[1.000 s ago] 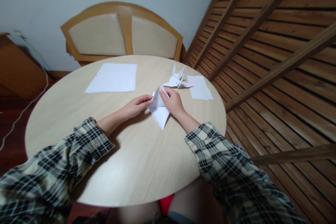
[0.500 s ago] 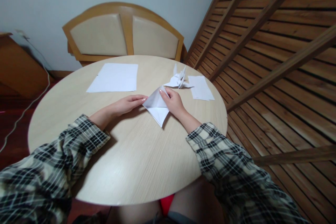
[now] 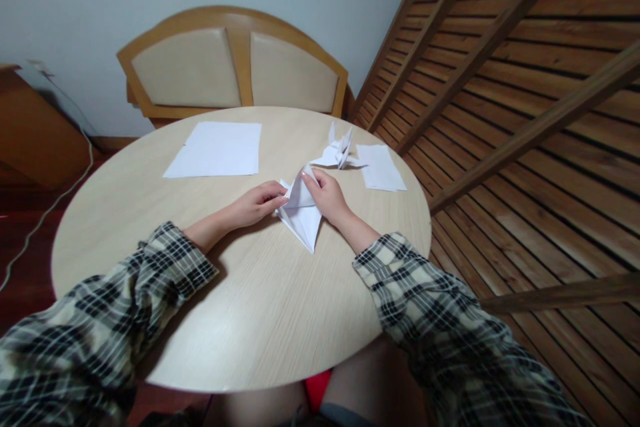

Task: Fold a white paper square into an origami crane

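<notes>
On the pale surface (image 3: 240,320), the left hand (image 3: 257,205) and right hand (image 3: 327,196) are pinching the white paper (image 3: 304,223) at the frame's centre; its folding is looking partly done, flaps standing open, while a paper bird (image 3: 340,152), seemingly finished, is resting right of upper centre.

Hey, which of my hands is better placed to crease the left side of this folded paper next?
Probably your left hand: its fingertips are at the left side of the folded paper, while your right hand grips the upper right side and could steady it.
</notes>
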Demonstrator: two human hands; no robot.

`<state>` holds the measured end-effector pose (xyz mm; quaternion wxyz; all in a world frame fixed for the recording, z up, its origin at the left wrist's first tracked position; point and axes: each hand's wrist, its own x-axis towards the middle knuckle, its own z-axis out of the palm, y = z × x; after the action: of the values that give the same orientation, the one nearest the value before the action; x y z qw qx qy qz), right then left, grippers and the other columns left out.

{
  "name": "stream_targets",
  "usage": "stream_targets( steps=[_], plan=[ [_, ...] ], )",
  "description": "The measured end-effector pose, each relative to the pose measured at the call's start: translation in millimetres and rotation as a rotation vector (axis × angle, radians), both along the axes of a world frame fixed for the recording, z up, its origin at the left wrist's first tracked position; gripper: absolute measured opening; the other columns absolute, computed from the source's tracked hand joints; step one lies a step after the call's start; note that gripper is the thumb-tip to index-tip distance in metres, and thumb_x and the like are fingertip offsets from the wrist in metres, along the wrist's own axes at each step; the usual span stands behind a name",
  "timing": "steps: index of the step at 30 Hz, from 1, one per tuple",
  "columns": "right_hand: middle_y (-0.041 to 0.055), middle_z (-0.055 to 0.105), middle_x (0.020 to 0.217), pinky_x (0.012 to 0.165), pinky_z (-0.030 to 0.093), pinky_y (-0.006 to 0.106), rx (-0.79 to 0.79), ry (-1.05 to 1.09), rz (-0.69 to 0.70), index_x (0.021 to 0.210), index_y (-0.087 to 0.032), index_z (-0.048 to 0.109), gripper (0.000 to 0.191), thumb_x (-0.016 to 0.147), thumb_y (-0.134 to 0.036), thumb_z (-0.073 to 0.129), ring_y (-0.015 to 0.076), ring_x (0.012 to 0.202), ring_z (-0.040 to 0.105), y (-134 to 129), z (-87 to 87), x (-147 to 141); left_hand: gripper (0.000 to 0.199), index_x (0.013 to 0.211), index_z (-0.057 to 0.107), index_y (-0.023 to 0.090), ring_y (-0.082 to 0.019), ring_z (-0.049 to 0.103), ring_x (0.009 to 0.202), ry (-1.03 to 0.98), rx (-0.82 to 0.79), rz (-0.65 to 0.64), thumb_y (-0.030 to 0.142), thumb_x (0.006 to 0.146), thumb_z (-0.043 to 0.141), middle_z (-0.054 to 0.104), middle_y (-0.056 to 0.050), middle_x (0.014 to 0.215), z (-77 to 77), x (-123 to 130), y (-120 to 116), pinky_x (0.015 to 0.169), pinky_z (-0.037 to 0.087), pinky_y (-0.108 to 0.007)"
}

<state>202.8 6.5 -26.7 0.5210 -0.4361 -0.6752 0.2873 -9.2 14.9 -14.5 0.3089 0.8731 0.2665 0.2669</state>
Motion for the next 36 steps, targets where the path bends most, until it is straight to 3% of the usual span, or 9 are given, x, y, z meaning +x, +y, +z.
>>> stream_targets(
  steps=[7,17,27,36],
  plan=[
    [-0.0003,0.053,0.072,0.07,0.043,0.032,-0.027,-0.018,-0.007,0.074,-0.022,0.053,0.032,0.094,-0.046,0.052,0.018,0.073,0.052,-2,1.4,-1,0.034,0.078,0.055,0.019,-0.019,0.055,0.083,0.061,0.058,0.038,0.042,0.1,0.045,0.057,-0.005,0.085,0.8,7,-5,0.083,0.047,-0.036],
    [0.0031,0.063,0.08,0.077,0.046,0.033,-0.08,-0.009,-0.009,0.079,-0.022,0.058,0.028,0.095,-0.044,0.051,0.0195,0.079,0.058,0,-0.2,-3,0.034,0.073,0.05,0.02,-0.018,0.052,0.076,0.109,0.078,0.128,0.043,0.098,0.05,0.054,-0.003,0.08,-0.4,14,-8,0.075,0.043,-0.034],
    [-0.0027,0.046,0.064,0.061,0.035,0.03,-0.101,0.039,-0.092,0.067,-0.022,0.052,0.033,0.091,-0.044,0.054,0.0151,0.064,0.045,3,0.6,-7,0.033,0.07,0.051,0.019,-0.018,0.049,0.069,0.146,0.069,0.254,0.04,0.096,0.054,0.053,-0.003,0.076,-3.7,22,-8,0.067,0.037,-0.033],
    [0.0024,0.066,0.081,0.071,0.044,0.031,-0.176,0.123,-0.038,0.079,-0.02,0.066,0.024,0.086,-0.042,0.061,0.0171,0.077,0.057,4,4.2,-2,0.026,0.073,0.054,0.019,-0.017,0.05,0.069,0.195,0.096,0.308,0.036,0.093,0.057,0.054,-0.004,0.079,-2.1,24,-11,0.066,0.037,-0.032]
  ],
)
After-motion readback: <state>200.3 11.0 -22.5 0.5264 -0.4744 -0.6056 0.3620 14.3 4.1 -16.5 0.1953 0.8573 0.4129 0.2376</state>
